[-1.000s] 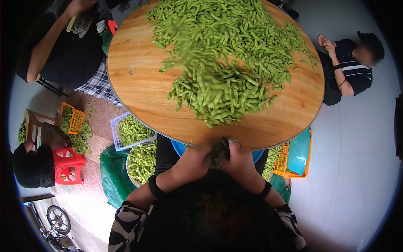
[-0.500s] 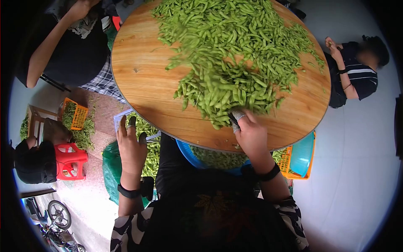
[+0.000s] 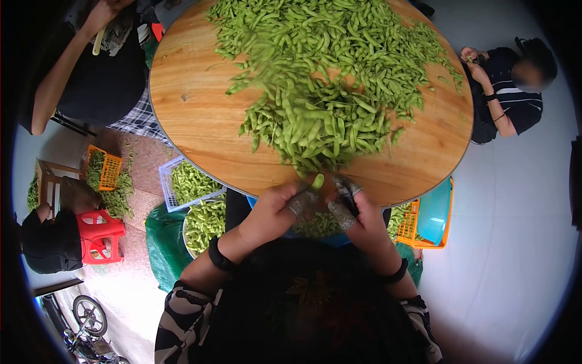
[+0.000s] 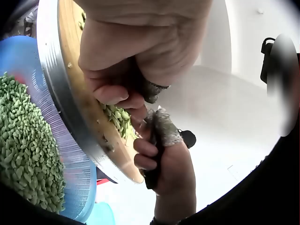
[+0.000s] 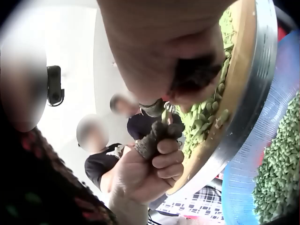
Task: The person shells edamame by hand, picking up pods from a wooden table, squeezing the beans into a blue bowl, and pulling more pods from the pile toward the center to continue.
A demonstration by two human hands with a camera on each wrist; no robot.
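Observation:
Over the table's near edge, my left hand (image 3: pixel 273 209) pinches a green soybean pod (image 3: pixel 318 181), one end of which sticks up past the thumb. Close beside it, my right hand (image 3: pixel 368 223) has its fingers bent, thumb and forefinger near the pod; I cannot tell whether they grip it. Grey and black coverings wrap several fingertips on both hands. A large heap of pods (image 3: pixel 309 127) lies on the round wooden table (image 3: pixel 200 142). Below the hands, a blue basket (image 4: pixel 18 49) holds many shelled green beans (image 4: pixel 28 150).
Left of my legs are a pale crate (image 3: pixel 165 185) and a bowl of pods (image 3: pixel 205 227) beside a green sack (image 3: pixel 162 252). An orange crate (image 3: pixel 447 233) with a turquoise basket (image 3: pixel 433 212) stands right. Other people sit around; a red stool (image 3: pixel 100 236) is far left.
My right hand has come back from the pod heap toward my body. My left hand, apart at the left half a second ago, has swung right to meet it, with a pod now in its fingers.

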